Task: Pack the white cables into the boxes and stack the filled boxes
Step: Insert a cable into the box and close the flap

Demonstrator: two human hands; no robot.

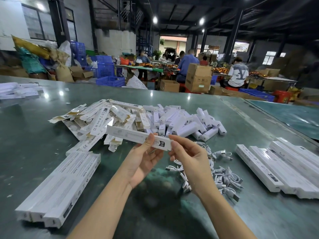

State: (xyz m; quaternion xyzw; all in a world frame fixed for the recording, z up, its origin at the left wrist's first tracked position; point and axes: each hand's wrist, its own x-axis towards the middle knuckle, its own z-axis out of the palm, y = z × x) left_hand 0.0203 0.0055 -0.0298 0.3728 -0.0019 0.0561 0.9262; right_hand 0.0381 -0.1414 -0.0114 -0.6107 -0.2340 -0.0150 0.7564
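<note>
— Cables [222, 173], where do they lie?
— White ones, in a loose tangle on the green table [51, 138], just right of the right wrist and partly behind it

— And the box being handled?
— One long white box [138, 136] is held up over the table between both hands. The left hand [143, 161] grips it from below, thumb on the printed face near its right end. The right hand [188, 157] pinches that same end with fingertips; I cannot tell whether the flap there is closed

— What else is on the table?
— A heap of flat, unfolded boxes [103, 118] lies behind the hands, with a pile of small white blocks [183, 121] touching it on the right. Closed boxes lie in a row at the left [63, 185], and more lie side by side at the right [284, 166]

— Beyond the table?
— People sit at benches among cardboard cartons [198, 78] and blue crates [110, 81]
</note>
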